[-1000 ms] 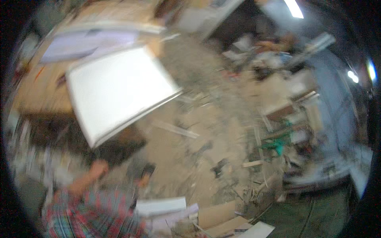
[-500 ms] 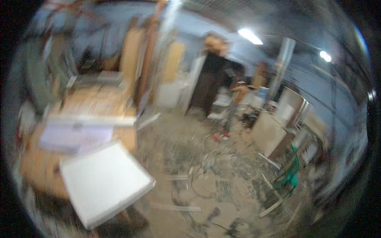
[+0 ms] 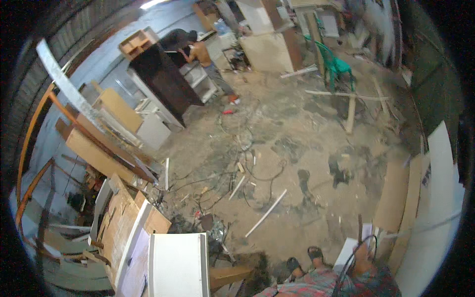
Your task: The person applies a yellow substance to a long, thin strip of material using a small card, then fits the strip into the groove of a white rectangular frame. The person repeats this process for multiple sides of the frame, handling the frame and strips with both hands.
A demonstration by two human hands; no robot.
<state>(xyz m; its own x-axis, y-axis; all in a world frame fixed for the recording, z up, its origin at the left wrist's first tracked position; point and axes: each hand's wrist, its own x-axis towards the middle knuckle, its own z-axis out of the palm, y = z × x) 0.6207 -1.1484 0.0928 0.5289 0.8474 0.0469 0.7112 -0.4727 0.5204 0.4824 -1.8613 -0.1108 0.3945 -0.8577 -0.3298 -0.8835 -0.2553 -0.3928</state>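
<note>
At the lower right, what looks like my right hand (image 3: pixel 363 261) hangs beside the plaid cloth (image 3: pixel 321 283) of my clothing. A thin black cord (image 3: pixel 345 265) loops past it, and pale boards stand close by. Its fingers are too unclear to tell whether they grip anything. My left hand is out of the picture. At the lower edge, left of my feet (image 3: pixel 304 260), a white panel (image 3: pixel 179 265) with grey edges lies on a wooden workbench (image 3: pixel 118 218).
Scrap strips, such as a white one (image 3: pixel 266 213), and cables litter the dirt floor (image 3: pixel 316 198). Tall boards (image 3: pixel 443 163) lean at the right. A green plastic chair (image 3: pixel 336 67) stands farther back. Another person (image 3: pixel 200 54) works at a dark cabinet (image 3: pixel 166 81).
The view has swung right and tilted down. The white panel now sits lower in the picture, and my feet, clothing and the boards at the right have come into view.
</note>
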